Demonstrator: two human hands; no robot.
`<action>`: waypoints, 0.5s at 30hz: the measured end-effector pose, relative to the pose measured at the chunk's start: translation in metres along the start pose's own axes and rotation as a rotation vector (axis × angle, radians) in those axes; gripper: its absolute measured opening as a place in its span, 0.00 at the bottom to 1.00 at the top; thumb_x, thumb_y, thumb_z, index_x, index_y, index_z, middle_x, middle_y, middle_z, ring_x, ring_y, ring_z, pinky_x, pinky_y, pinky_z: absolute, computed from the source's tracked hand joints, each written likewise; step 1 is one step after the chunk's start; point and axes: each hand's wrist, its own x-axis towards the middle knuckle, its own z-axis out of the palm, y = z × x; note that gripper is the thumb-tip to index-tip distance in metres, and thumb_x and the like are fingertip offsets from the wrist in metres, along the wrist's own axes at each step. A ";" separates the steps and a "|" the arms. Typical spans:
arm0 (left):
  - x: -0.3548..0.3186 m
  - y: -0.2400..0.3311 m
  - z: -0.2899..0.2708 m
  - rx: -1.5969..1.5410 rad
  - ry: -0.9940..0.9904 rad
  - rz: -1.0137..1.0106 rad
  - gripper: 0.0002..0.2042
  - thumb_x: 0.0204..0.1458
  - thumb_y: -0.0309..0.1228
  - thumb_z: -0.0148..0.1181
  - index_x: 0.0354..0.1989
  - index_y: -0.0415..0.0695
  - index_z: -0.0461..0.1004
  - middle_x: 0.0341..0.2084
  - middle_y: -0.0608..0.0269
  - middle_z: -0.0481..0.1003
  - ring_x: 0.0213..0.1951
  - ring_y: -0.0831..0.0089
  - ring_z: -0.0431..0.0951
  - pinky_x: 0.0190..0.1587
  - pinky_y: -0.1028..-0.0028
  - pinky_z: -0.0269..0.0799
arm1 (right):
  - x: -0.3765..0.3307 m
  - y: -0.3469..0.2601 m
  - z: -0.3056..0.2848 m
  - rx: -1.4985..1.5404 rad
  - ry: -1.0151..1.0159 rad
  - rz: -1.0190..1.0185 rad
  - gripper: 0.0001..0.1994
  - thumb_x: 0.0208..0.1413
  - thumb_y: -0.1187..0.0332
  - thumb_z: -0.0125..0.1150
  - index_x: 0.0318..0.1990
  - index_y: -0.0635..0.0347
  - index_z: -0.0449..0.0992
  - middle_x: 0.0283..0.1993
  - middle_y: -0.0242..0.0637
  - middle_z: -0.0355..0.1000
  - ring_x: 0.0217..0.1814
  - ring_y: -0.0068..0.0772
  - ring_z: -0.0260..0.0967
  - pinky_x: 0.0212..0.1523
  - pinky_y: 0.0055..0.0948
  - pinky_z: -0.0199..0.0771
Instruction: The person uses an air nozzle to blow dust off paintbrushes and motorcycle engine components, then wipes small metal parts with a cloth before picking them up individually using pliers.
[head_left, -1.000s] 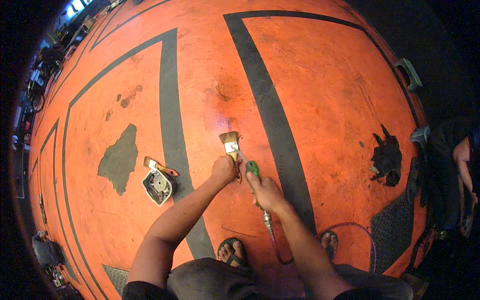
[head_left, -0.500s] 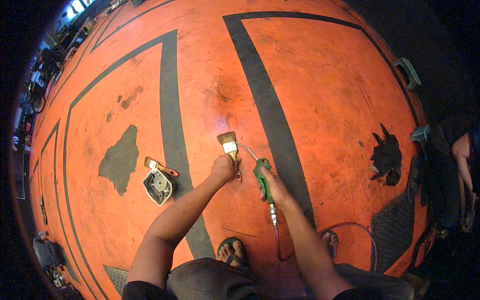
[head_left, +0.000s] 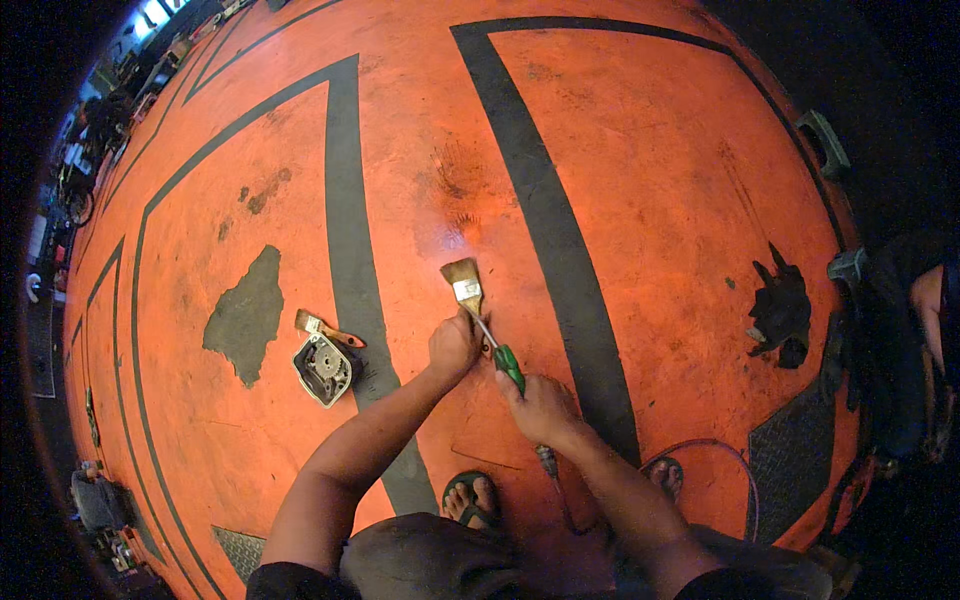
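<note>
In my left hand (head_left: 455, 343) is a flat paintbrush (head_left: 466, 287), gripped by its wooden handle with the brown bristles pointing away from me. My right hand (head_left: 543, 408) is wrapped round a green air blow gun (head_left: 509, 369), whose thin metal nozzle reaches up to the brush near its handle. A hose hangs from the gun's rear fitting. On the floor to the left lies a metal housing (head_left: 324, 369) with gears inside. A second paintbrush (head_left: 330, 329) rests against its far edge.
The orange floor (head_left: 420, 120) carries black painted lines and dark worn patches. My sandalled feet (head_left: 470, 499) are below my hands. A reddish hose (head_left: 715, 444) curves past a dark tread plate (head_left: 795, 470) at right. Another person's arm (head_left: 930, 310) shows at the right edge.
My right hand has turned the blow gun, and its nozzle now lies close along the brush from the handle side. My left hand still holds the brush, slightly shifted.
</note>
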 end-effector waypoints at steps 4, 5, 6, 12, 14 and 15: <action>-0.001 0.005 -0.002 0.000 -0.031 -0.017 0.21 0.61 0.45 0.52 0.36 0.35 0.71 0.21 0.43 0.77 0.26 0.44 0.79 0.32 0.51 0.74 | -0.008 -0.001 -0.001 -0.011 -0.059 0.014 0.37 0.65 0.40 0.36 0.28 0.68 0.77 0.31 0.63 0.74 0.39 0.65 0.74 0.44 0.58 0.70; -0.001 0.005 -0.002 0.001 -0.033 -0.018 0.21 0.61 0.45 0.52 0.36 0.35 0.71 0.21 0.43 0.77 0.26 0.44 0.79 0.32 0.51 0.74 | -0.009 -0.004 0.000 0.001 -0.073 0.030 0.36 0.65 0.40 0.37 0.28 0.69 0.77 0.31 0.63 0.74 0.39 0.66 0.74 0.44 0.58 0.70; -0.001 0.004 -0.001 0.039 -0.026 -0.022 0.21 0.61 0.45 0.52 0.35 0.35 0.71 0.20 0.42 0.77 0.27 0.44 0.79 0.32 0.51 0.74 | -0.009 -0.005 0.001 0.019 -0.051 0.028 0.36 0.65 0.40 0.38 0.28 0.69 0.77 0.30 0.62 0.74 0.39 0.65 0.74 0.44 0.58 0.70; -0.001 -0.001 0.000 0.033 -0.005 0.012 0.21 0.60 0.46 0.53 0.34 0.36 0.71 0.21 0.42 0.77 0.26 0.45 0.80 0.32 0.52 0.74 | -0.004 -0.016 -0.008 0.045 -0.113 0.083 0.35 0.65 0.42 0.39 0.27 0.68 0.76 0.29 0.61 0.74 0.37 0.63 0.75 0.41 0.56 0.71; 0.001 -0.003 0.002 0.066 0.011 0.001 0.21 0.60 0.47 0.54 0.34 0.36 0.72 0.20 0.42 0.77 0.25 0.45 0.80 0.30 0.52 0.74 | 0.001 -0.010 -0.004 0.035 -0.038 0.050 0.35 0.66 0.42 0.39 0.26 0.68 0.76 0.29 0.61 0.74 0.37 0.63 0.75 0.41 0.56 0.71; 0.002 -0.003 0.003 0.099 0.024 -0.009 0.21 0.59 0.47 0.55 0.35 0.36 0.73 0.20 0.41 0.77 0.24 0.45 0.80 0.29 0.52 0.74 | 0.002 -0.008 -0.003 0.025 0.037 0.019 0.35 0.66 0.42 0.39 0.26 0.68 0.77 0.28 0.62 0.73 0.37 0.63 0.75 0.41 0.55 0.71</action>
